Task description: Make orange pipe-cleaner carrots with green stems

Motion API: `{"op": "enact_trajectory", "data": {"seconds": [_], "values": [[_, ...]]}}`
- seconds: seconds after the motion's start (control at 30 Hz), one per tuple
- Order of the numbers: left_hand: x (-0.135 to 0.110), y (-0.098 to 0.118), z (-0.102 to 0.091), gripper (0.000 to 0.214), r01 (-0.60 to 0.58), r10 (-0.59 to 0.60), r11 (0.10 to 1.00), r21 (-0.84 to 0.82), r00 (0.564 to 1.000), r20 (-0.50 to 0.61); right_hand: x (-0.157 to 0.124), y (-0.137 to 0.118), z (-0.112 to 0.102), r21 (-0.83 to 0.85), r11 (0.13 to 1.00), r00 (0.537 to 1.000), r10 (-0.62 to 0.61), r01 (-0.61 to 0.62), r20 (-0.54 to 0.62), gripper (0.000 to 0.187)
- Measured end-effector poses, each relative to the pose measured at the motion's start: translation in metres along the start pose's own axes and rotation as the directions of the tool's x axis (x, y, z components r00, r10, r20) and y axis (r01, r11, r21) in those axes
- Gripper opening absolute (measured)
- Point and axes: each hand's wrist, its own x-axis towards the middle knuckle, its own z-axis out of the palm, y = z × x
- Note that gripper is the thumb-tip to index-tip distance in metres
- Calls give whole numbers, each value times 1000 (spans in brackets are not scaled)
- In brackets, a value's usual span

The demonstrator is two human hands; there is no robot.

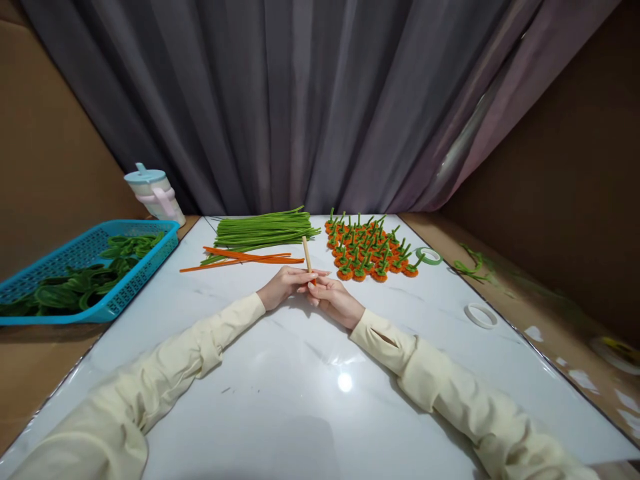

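Observation:
In the middle of the table, my left hand [285,287] and my right hand [336,300] meet at the lower end of a pale wooden stick [307,253]. It stands nearly upright, with its top end free. A bit of orange pipe cleaner [314,282] shows at its base between my fingertips. The fingers of both hands are closed round this spot; they partly hide how the orange piece sits on the stick. Just beyond my left hand lie loose orange pipe cleaners [245,256]. Past my right hand stand several orange fuzzy pieces with green stems [367,250].
A bundle of green pipe cleaners [260,230] lies at the back. At left are a blue basket [145,267] with green fuzzy leaves and a lidded cup [155,193]. Green tape [429,256] and a white tape roll [481,316] lie at right. A grey curtain [280,107] hangs behind.

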Motion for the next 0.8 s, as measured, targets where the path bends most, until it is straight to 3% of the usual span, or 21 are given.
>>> {"op": "enact_trajectory", "data": {"seconds": [0.1,0.3,0.53,0.8], "values": [[2,-3,0,27,83,-84,989,-125,996,2,0,1,-2,-8,1000,1000,4,-4,9,23],[5,-10,-3,29,136,-140,947,-292,990,9,1,0,-3,-16,1000,1000,9,-9,25,25],[6,-12,-7,43,198,-155,925,-324,976,152,3,2,-4,-24,1000,999,5,-4,37,25],[5,-11,-9,36,208,-162,927,-313,973,165,2,1,-3,-15,1000,998,3,-3,65,31]]}}
